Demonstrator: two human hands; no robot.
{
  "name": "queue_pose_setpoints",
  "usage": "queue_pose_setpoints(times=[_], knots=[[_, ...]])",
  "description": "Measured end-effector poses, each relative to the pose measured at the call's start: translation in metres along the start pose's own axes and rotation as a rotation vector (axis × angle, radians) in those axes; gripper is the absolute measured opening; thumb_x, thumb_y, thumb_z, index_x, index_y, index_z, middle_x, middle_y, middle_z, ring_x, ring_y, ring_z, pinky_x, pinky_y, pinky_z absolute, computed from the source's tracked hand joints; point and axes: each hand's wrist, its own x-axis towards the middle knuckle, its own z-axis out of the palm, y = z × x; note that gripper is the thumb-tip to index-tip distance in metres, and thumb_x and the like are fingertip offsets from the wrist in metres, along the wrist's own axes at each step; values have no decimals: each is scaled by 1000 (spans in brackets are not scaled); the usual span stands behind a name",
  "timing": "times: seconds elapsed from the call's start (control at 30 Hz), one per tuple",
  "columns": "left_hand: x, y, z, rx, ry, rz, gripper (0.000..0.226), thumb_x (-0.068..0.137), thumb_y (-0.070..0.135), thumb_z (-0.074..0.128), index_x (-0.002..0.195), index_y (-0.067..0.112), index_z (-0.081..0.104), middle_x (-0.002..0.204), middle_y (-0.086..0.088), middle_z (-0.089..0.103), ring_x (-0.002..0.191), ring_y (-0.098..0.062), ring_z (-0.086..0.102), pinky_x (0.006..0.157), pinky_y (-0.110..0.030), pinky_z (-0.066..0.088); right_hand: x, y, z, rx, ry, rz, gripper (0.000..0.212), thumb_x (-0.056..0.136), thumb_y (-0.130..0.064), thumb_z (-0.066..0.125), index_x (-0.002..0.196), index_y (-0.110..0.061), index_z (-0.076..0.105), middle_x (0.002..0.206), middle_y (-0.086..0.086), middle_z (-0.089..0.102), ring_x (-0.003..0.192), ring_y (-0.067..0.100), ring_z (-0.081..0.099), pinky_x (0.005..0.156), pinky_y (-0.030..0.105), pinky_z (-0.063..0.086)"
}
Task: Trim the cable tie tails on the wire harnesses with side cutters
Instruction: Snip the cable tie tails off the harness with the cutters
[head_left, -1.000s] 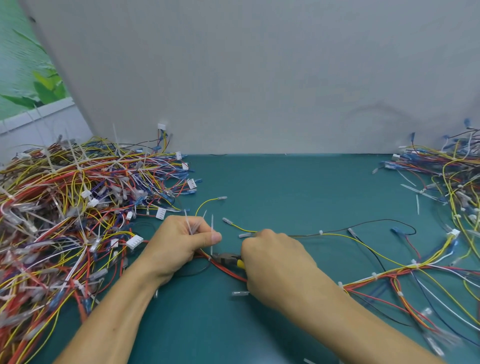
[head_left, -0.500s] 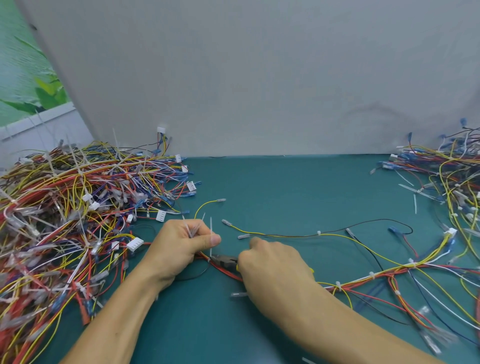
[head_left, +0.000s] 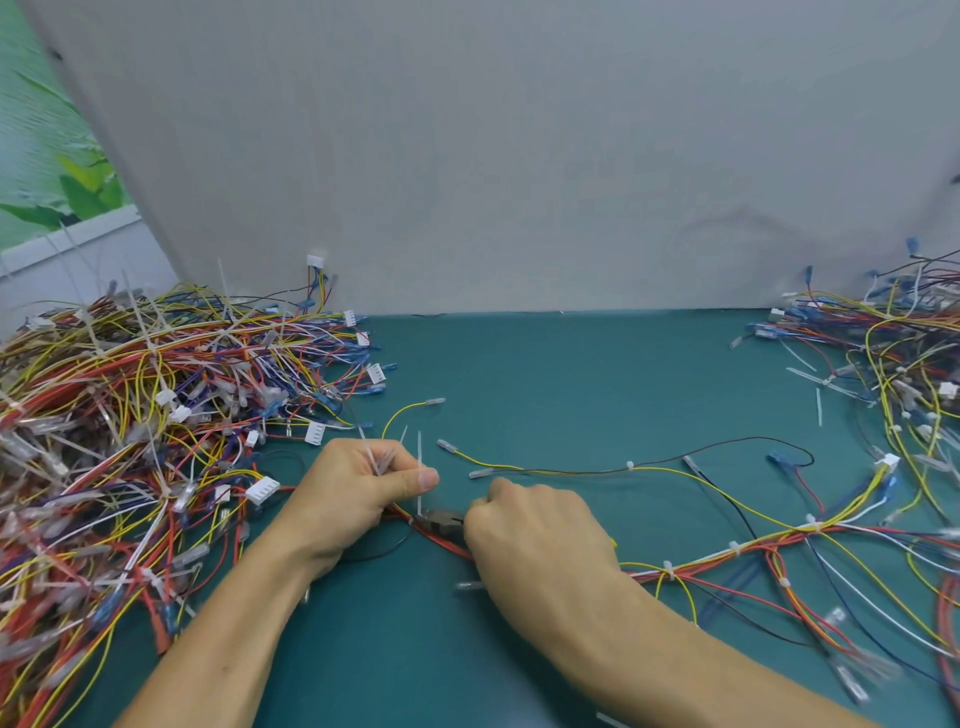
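Note:
My left hand (head_left: 358, 493) pinches a wire harness (head_left: 727, 551) of red, yellow and white wires that runs right across the green mat. Several white cable tie tails (head_left: 419, 467) stick up from between and beside its fingers. My right hand (head_left: 535, 540) is closed around the side cutters (head_left: 441, 519). Only the dark jaws show, and they sit at the base of the upright tail, right against the red wires. The cutter handles are hidden in my palm.
A large heap of tied harnesses (head_left: 130, 426) fills the left side of the green mat (head_left: 571, 374). A second tangle (head_left: 893, 364) lies at the right edge, with loose cut tails (head_left: 819, 405) beside it. A grey board (head_left: 493, 156) stands behind.
My right hand has shifted slightly left and down, bringing the cutter jaws against the upright tail's base. My left hand has kept its hold.

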Motion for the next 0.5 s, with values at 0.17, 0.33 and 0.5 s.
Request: queue_pose_setpoints(times=[0.17,0.33,0.5], knots=[[-2,9,-4,-22,58,62,33,84,9,68,55,15,55,40,9,31,37,-6,20,36,-15,16,0,1,0,-9,26,32,8,92,-5,48,91,-14,49,99,12,48,95,33,58,46,31,11],[-13,32,-10,-126,39,166,40,98,31,49,59,20,50,53,-1,30,47,-13,20,42,-20,15,-11,35,-14,23,163,203,12,87,-13,53,97,-18,51,83,1,30,92,32,57,49,31,19],[-47,57,16,311,-197,308,39,86,55,38,73,23,54,61,-1,53,52,-10,41,50,-20,33,-41,88,-23,65,278,353,7,88,-27,50,88,-21,53,79,-3,40,84,31,53,60,32,32]])
